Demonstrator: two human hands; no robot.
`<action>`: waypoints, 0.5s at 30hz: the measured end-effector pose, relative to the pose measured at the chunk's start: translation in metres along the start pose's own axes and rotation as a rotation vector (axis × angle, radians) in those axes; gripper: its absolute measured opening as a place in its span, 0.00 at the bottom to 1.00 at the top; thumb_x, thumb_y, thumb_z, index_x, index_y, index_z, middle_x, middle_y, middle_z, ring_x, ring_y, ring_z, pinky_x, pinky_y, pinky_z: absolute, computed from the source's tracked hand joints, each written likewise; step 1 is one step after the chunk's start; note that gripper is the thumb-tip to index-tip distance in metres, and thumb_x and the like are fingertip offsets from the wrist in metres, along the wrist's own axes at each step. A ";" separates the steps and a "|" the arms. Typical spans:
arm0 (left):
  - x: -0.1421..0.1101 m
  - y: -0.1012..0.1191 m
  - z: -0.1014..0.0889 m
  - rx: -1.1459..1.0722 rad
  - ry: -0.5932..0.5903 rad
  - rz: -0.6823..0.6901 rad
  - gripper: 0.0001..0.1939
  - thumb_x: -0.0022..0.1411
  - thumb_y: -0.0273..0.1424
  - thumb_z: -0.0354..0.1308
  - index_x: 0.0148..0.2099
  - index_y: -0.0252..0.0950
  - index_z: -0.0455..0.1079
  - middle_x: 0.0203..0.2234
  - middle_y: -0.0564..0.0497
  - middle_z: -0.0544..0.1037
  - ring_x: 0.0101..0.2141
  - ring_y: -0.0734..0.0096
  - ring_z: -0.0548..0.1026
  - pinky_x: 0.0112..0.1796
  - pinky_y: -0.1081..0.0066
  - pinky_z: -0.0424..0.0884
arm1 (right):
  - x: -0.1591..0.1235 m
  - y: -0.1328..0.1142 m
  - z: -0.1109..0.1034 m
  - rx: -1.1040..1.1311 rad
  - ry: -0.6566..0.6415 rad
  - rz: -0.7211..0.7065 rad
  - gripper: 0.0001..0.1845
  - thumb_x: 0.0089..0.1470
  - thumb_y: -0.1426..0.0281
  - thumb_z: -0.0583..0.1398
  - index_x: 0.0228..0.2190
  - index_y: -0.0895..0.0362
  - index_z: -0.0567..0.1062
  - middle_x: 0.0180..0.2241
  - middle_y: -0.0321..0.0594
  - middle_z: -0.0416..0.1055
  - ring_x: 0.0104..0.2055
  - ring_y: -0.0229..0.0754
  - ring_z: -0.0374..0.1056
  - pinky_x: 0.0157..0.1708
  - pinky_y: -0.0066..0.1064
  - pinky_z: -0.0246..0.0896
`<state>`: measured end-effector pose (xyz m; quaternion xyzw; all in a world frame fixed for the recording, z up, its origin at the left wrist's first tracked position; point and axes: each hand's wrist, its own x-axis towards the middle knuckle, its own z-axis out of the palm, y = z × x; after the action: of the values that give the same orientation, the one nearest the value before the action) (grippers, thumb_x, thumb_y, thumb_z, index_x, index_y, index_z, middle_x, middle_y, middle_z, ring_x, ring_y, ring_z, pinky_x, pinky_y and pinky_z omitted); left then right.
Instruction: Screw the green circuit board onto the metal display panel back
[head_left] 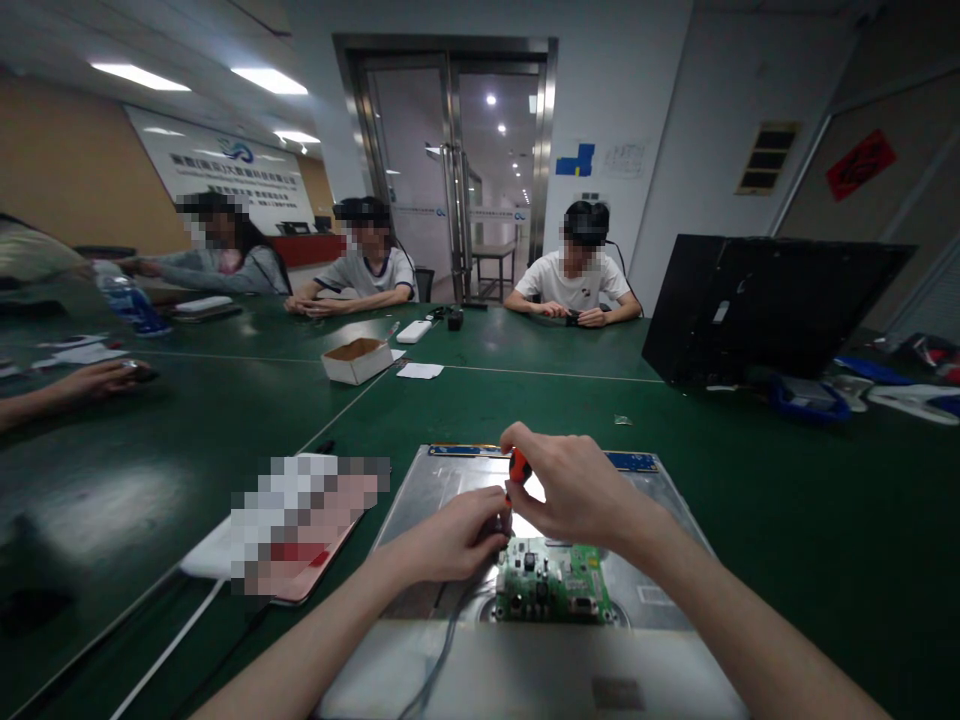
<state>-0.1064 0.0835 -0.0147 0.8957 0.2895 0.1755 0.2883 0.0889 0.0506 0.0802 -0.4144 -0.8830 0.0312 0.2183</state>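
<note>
Gripping an orange-and-black rounded handle, right fingers [517, 430] curled, left fingers [495, 540] bunched beside green circuit board [551, 580], flat metal panel [660, 600]

And that's one orange-handled tool [518, 466], one circuit board [553, 580], one metal panel [664, 590], one open box [356, 368], one bottle [130, 299], one black monitor [765, 310], three headset-wearing people [577, 275]!

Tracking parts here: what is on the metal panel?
On the metal panel: a green circuit board, a blue strip and a dark cable. Whatever the left hand and right hand cover cannot be seen.
</note>
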 end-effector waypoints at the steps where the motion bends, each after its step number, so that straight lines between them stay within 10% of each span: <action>1: 0.000 0.000 0.000 0.001 -0.004 -0.002 0.06 0.60 0.26 0.52 0.41 0.35 0.66 0.35 0.47 0.72 0.34 0.64 0.69 0.36 0.66 0.66 | 0.000 0.000 0.000 -0.004 0.001 0.005 0.12 0.52 0.71 0.55 0.40 0.55 0.62 0.30 0.36 0.73 0.28 0.38 0.66 0.25 0.28 0.45; 15: 0.003 0.006 -0.003 0.033 -0.002 -0.013 0.02 0.58 0.25 0.51 0.35 0.36 0.62 0.29 0.51 0.69 0.29 0.68 0.66 0.29 0.70 0.61 | 0.002 0.000 -0.002 -0.042 -0.009 0.035 0.08 0.56 0.66 0.56 0.39 0.54 0.63 0.30 0.35 0.75 0.28 0.39 0.68 0.24 0.28 0.44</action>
<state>-0.1035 0.0825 -0.0087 0.8986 0.2980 0.1678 0.2749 0.0888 0.0518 0.0822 -0.4340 -0.8771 0.0184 0.2048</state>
